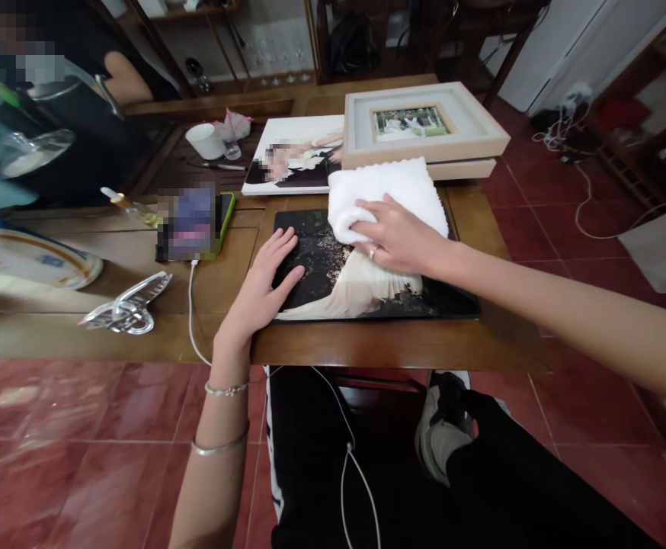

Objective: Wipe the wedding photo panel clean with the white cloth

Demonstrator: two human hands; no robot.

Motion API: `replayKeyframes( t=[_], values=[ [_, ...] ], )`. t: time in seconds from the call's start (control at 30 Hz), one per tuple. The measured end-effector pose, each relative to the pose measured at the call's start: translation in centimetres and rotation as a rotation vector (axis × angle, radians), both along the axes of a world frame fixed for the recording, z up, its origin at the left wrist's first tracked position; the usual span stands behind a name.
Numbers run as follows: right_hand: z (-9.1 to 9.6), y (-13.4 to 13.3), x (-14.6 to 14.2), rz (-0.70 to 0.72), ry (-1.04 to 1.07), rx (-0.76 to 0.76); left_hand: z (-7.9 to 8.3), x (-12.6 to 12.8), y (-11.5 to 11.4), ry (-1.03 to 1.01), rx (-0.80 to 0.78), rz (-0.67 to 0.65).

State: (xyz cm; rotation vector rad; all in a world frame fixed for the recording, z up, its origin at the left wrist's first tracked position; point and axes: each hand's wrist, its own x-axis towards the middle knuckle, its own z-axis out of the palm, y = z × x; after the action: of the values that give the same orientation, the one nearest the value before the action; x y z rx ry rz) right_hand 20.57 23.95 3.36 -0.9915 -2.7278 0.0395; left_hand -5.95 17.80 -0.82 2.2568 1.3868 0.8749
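Note:
A dark photo panel [333, 286] with a pale dress in its picture lies flat on the wooden table [310, 349], near the front edge. My left hand [267, 278] rests on the panel's left end, its fingers stretched out and spread. In my right hand [395, 236] is a folded white towel [390, 187], with the fingers curled over its near edge. The towel lies over the panel's upper right part and hides it. Just behind, a white-edged photo panel [304, 149] lies beside a light wooden picture frame [424, 122], which rests on another frame.
On the left are a phone [227, 217] with a white cable, a dropper bottle [132, 207], a silver hair claw [127, 305] and an oval plate [30, 255]. A white cup [206, 141] stands farther back. Another person's arm [127, 80] shows at upper left.

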Motion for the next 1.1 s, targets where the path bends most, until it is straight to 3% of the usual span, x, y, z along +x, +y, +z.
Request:
replayKeyframes(
  t=[0.27, 0.4, 0.5, 0.67, 0.93, 1.1],
  values=[
    [-0.4, -10.7, -0.2, 0.260, 0.043, 0.108, -0.3, -0.2, 0.1, -0.002, 0.003, 0.007],
    [0.1, -13.0, -0.4, 0.343, 0.059, 0.135, -0.3, -0.3, 0.2, 0.015, 0.004, 0.002],
    [0.4, -12.1, -0.4, 0.354, 0.037, 0.091, -0.3, -0.3, 0.2, 0.023, 0.000, -0.004],
    [0.5, -7.6, -0.7, 0.297, -0.031, 0.021, -0.2, -0.3, 0.2, 0.021, 0.006, -0.009],
    [0.6, 0.0, -1.5, 0.059, -0.055, -0.006, -0.3, -0.3, 0.2, 0.017, -0.019, 0.006],
    [1.3, 0.8, -2.1, -0.019, -0.105, -0.017, -0.5, -0.4, 0.4, 0.009, -0.009, 0.014]
  ],
)
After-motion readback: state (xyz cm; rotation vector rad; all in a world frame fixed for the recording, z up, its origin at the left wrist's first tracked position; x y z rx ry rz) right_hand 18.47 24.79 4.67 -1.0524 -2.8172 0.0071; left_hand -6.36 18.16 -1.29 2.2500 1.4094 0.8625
